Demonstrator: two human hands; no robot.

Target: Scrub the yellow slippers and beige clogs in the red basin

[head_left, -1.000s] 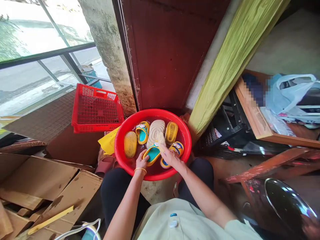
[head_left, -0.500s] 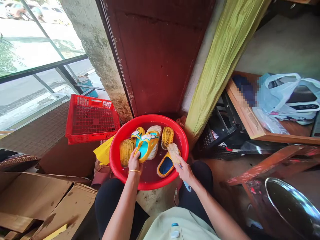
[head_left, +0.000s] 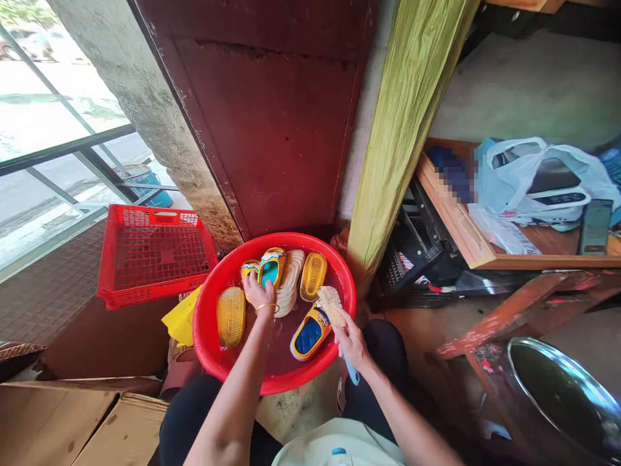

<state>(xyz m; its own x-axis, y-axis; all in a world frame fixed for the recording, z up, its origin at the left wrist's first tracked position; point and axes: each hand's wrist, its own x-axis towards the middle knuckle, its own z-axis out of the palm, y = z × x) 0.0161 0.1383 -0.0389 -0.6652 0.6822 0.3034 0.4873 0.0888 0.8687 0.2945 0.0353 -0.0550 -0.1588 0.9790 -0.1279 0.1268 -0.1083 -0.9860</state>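
Inside a red basin point(head_left: 347, 272) of dark water, my left hand point(head_left: 259, 294) reaches over a yellow slipper with a teal lining point(head_left: 270, 266). Its fingers are apart, and their tips touch or nearly touch a second, partly covered yellow slipper point(head_left: 249, 266). A pale ridged sole point(head_left: 290, 285) is turned up just to the right. My right hand point(head_left: 352, 343) is closed round a scrubbing brush point(head_left: 330, 305) with pale bristles and a blue handle end. The bristles overlap the toe of a yellow slipper with a dark blue lining point(head_left: 308, 338). Yellow soles point(head_left: 231, 317) face up at both sides.
A red plastic crate point(head_left: 158, 252) stands left of the basin, near yellow plastic point(head_left: 183, 318) and cardboard boxes point(head_left: 53, 414). Behind rises a dark red door point(head_left: 272, 129). To the right are a greenish draped post point(head_left: 388, 149), a wooden shelf with bags point(head_left: 524, 181) and a metal pot point(head_left: 557, 388).
My left hand has let go of the teal-lined slipper and moved slightly up and left. That slipper now lies with its pale sole exposed. My right hand still holds the brush.
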